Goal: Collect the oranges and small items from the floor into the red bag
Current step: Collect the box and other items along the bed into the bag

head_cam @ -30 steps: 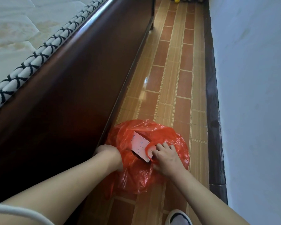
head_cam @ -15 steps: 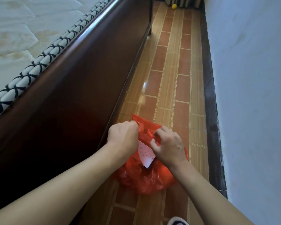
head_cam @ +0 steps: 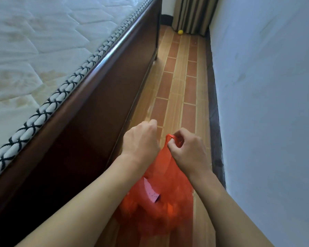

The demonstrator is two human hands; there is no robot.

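The red bag [head_cam: 166, 198] hangs between my two hands, lifted off the tiled floor, its lower part bulging with round shapes. A pale pink card [head_cam: 151, 192] shows through the plastic. My right hand [head_cam: 187, 154] pinches a red handle loop at the top of the bag. My left hand [head_cam: 141, 139] is curled into a fist at the bag's left top edge; whatever it holds is hidden behind it. Far down the aisle a small yellow-orange fruit [head_cam: 180, 32] lies on the floor by the curtain.
A dark wooden bed frame [head_cam: 100, 111] with a white mattress [head_cam: 34, 50] runs along the left. A pale wall [head_cam: 266, 104] with a dark skirting closes the right side. A striped curtain [head_cam: 193, 13] hangs at the far end of the narrow tiled aisle.
Both hands have risen, lifting the bag up from the floor and gathering its top. The card has slid deeper inside. My view has tilted up, showing the curtain and far fruit.
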